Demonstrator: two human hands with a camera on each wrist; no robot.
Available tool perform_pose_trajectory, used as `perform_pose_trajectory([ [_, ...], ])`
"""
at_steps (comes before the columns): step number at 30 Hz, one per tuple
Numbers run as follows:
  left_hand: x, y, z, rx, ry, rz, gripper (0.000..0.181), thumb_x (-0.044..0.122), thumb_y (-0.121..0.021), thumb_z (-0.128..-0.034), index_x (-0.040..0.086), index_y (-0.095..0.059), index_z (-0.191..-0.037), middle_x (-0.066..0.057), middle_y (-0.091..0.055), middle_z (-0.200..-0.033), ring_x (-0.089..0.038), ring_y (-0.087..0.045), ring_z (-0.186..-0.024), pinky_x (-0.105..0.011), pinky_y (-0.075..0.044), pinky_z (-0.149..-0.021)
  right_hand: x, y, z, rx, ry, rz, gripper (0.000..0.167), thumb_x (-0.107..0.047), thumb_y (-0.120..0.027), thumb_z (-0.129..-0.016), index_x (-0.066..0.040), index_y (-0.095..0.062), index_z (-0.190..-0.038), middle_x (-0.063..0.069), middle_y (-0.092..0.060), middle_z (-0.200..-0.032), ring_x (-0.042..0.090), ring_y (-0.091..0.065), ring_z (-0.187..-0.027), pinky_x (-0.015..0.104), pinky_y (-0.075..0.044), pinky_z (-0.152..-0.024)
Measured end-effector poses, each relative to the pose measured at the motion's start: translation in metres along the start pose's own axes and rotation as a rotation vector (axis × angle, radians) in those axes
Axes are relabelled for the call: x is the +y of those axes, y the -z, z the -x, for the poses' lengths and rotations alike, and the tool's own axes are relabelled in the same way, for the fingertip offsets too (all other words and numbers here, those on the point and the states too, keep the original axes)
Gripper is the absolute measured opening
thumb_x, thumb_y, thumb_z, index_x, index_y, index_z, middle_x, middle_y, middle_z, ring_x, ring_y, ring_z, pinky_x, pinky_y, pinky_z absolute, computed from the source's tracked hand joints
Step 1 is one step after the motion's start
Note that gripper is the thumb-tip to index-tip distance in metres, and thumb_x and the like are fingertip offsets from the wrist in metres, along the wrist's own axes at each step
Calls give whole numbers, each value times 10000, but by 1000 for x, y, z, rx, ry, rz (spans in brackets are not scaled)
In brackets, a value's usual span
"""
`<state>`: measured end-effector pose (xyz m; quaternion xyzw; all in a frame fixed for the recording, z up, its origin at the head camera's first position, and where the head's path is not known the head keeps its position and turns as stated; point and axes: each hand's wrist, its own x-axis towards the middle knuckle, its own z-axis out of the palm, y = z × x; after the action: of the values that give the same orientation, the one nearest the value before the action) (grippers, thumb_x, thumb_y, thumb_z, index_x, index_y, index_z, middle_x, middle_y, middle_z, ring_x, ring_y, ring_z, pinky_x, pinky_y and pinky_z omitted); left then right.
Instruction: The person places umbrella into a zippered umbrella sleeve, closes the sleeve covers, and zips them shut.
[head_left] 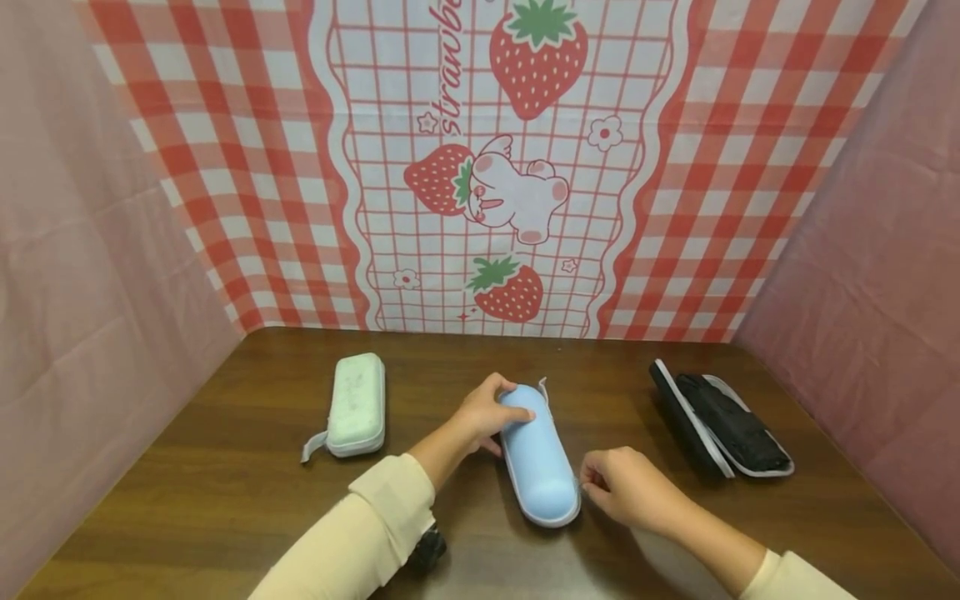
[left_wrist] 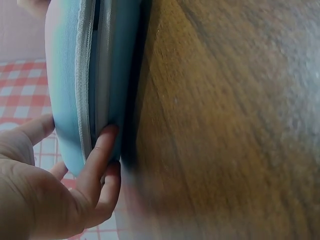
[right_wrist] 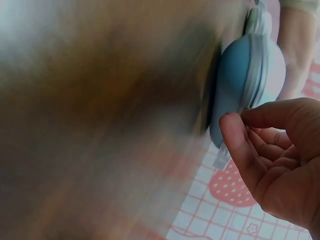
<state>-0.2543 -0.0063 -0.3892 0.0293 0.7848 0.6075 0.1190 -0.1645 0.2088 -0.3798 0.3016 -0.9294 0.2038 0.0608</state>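
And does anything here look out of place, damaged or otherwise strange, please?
Yes, the backdrop: its lettering runs vertically, so it seems hung sideways. Also, the black case lies open, whereas the green case looks closed. The blue case gapes along its zip. I see no spill or damage.

The head view's lower edge crops 2 sleeves (head_left: 795,577); the left sleeve (head_left: 363,521) partly hides a black object (head_left: 430,547), too little shown to name. The right hand (head_left: 632,490) covers whatever it pinches at the blue case (head_left: 537,457). The right wrist view blurs the table (right_wrist: 90,100)
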Motion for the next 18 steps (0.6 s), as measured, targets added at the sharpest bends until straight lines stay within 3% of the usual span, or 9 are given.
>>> perform_pose_trajectory([
  [7,0,-3,1,17,-11,-35,483,144,-798,-796,118,-557,-1213,-244,-449,-1360,-456,-584,-1023,-451,-546,-460,-16,0,17,-32,1,3,261,-2,-720,-771,-182,-551,-688,-160,-420,-585,-32,-360,-521,186,-357,-449],
  [18,3,-4,3,28,-22,-149,460,185,-784,-793,141,-580,-1203,-244,-478,-1305,-392,-631,-862,-417,-536,-427,-40,-4,20,-62,8,-45,264,-10,-696,-762,-195,-534,-668,-175,-408,-571,-45,-348,-508,175,-346,-445],
])
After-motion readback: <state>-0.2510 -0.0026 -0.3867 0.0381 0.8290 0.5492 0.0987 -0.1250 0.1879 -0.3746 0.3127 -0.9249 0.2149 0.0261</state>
